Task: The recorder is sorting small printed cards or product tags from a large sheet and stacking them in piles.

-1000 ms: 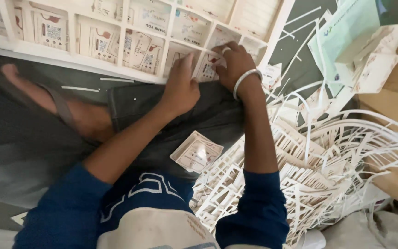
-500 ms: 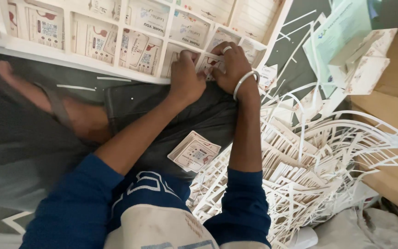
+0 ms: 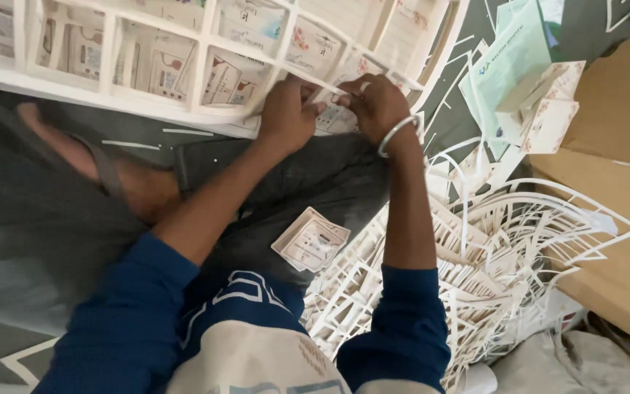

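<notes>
Both hands are working at the near edge of a big white die-cut card sheet [image 3: 184,66] that is lying across the person's lap and reaching away to the far left. Left hand [image 3: 286,113] is pressing its curled fingers down on the sheet's edge, so the sheet is staying flat and is not sliding. Right hand [image 3: 377,106], with a silver bangle [image 3: 399,133] on the wrist, is pinching one small printed card [image 3: 333,117] that sits between the two hands, as if it is pushing that piece out of its window. The two hands are close together, almost touching, because the piece is small.

A small stack of loose cards [image 3: 311,239] is lying on the dark cloth over the lap, nearer the body, within easy reach of both hands. To the right, a heap of white leftover frames [image 3: 504,248] with holes in them is piling up on the floor. Far right, some green and white paper packets [image 3: 519,66] are leaning on a brown cardboard box [image 3: 614,190]. A bare foot in a sandal [image 3: 89,157] is showing on the left.
</notes>
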